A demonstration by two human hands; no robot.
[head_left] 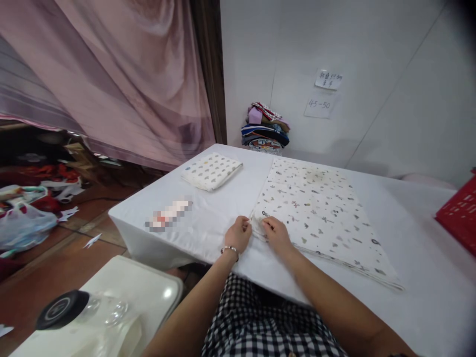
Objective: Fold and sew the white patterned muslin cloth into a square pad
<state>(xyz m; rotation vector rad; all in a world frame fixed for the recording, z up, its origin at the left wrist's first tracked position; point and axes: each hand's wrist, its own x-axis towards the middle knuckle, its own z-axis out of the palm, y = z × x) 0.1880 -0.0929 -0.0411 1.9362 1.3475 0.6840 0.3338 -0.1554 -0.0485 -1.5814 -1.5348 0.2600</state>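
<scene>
A large white patterned cloth [320, 213] lies spread flat on the white-covered table [223, 198]. Both hands pinch its near left corner. My left hand [238, 234], with a bracelet on the wrist, has its fingers closed on the corner's edge. My right hand [275, 231] sits right beside it, fingers curled onto the same corner. A smaller folded patterned cloth [211, 170] rests farther back on the left of the table, apart from both hands.
A stack of folded clothes [266, 126] stands against the back wall under two paper notes [323, 94]. A red crate [459, 213] sits at the right edge. A white stool with a bottle [80, 307] is near left; bags litter the floor [22, 218].
</scene>
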